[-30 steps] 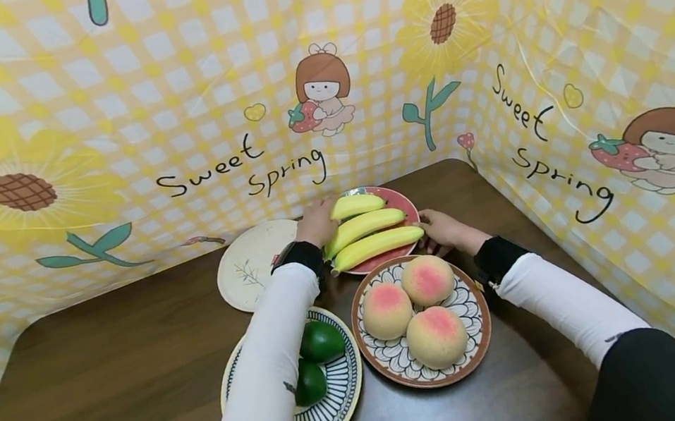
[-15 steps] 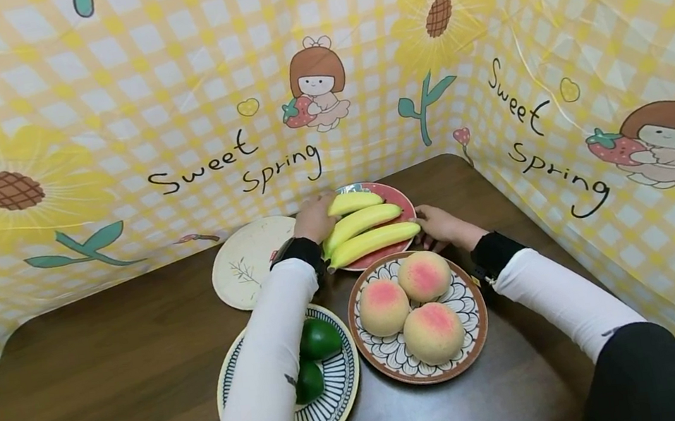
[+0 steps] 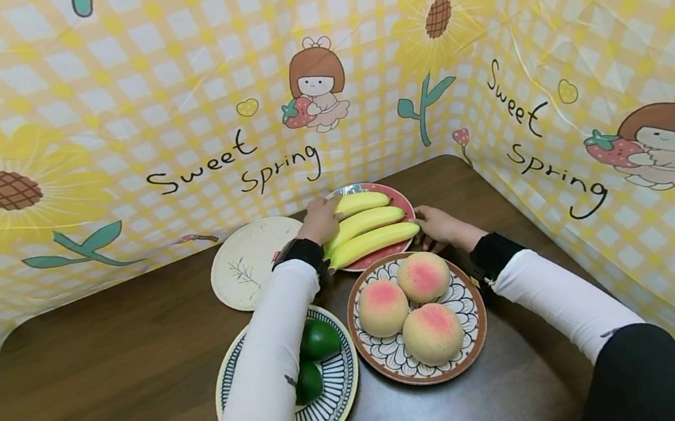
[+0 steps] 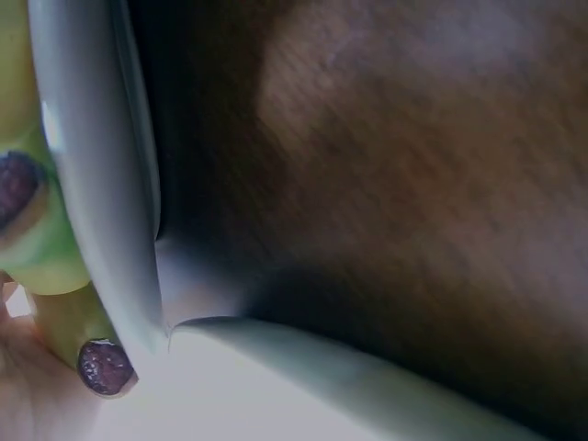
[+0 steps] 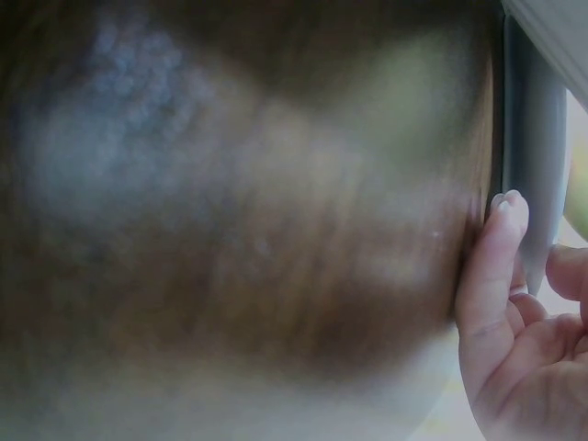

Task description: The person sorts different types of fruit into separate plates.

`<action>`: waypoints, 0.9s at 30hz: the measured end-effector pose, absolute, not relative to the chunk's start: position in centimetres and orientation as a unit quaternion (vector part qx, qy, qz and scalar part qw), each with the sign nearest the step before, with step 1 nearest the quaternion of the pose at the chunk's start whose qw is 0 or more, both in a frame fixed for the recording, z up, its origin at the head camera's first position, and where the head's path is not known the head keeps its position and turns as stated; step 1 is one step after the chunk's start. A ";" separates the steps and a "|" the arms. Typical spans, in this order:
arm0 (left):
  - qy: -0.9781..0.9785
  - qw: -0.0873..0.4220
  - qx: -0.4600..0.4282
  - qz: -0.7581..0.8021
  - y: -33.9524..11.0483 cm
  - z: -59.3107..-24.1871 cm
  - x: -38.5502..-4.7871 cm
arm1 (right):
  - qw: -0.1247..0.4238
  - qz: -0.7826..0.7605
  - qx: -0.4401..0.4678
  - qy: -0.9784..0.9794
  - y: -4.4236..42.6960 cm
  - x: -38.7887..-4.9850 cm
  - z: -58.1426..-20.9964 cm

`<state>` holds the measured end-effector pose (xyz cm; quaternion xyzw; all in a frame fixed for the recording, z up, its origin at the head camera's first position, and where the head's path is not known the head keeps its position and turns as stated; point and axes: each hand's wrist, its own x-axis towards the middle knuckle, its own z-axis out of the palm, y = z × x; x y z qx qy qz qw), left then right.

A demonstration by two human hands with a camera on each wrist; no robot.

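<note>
Three yellow bananas [image 3: 371,221] lie side by side on a red plate [image 3: 402,200] at the back of the table. My left hand [image 3: 321,221] pinches the left end of the farthest banana [image 3: 363,202]; its fingertips are partly hidden. At the plate's right edge, my right hand [image 3: 438,224] grips the rim. The right wrist view shows the thumb [image 5: 568,272] over the rim and a straighter finger [image 5: 496,262] along its outer side. In the left wrist view, dark banana tips [image 4: 106,367] show beside the plate's pale outer wall [image 4: 96,175].
Nearer me, a brown-rimmed plate [image 3: 365,349] holds three peaches [image 3: 433,334]. A blue-and-white striped plate [image 3: 338,409] with dark green fruits [image 3: 319,339] lies under my left forearm. A cream plate [image 3: 236,270] stands left of the red one. Checked cloth walls [image 3: 192,80] bound the table [image 3: 110,382].
My left hand and the farthest banana have shifted slightly right on the red plate. The right hand keeps its place at the rim. The head view has tilted a little.
</note>
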<state>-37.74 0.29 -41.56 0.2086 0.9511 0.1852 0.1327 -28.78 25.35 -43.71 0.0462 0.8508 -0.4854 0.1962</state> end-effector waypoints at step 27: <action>0.963 0.093 0.190 0.169 -0.1 -40.5 -36.9 | 0.214 -0.486 0.051 0.846 26.0 -29.3 -44.1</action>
